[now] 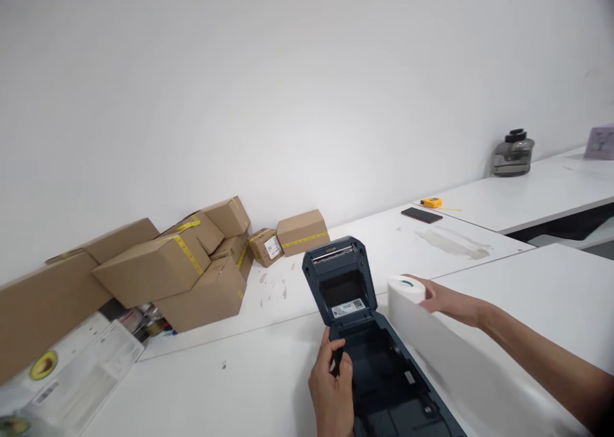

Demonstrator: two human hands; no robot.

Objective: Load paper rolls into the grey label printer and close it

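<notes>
A dark blue-grey label printer (394, 350) sits on the white table with its lid (339, 277) raised, showing a deep bay inside. My left hand (332, 382) grips the printer's left side wall, fingers curled over the edge near the hinge. To the right of the printer, my right hand (429, 293) is closed around a roll of white labels (405, 288). A long white strip (446, 354) unwinds from the roll down toward the lower right. The palm side of the right hand is hidden behind the roll.
Cardboard boxes (158, 267) with yellow tape are piled at the left against the wall. A printed bag with an avocado picture (91, 366) lies before them. Beyond the printer are a black phone (421, 215), a yellow tape measure (432, 203) and a smoky clear container (513, 155).
</notes>
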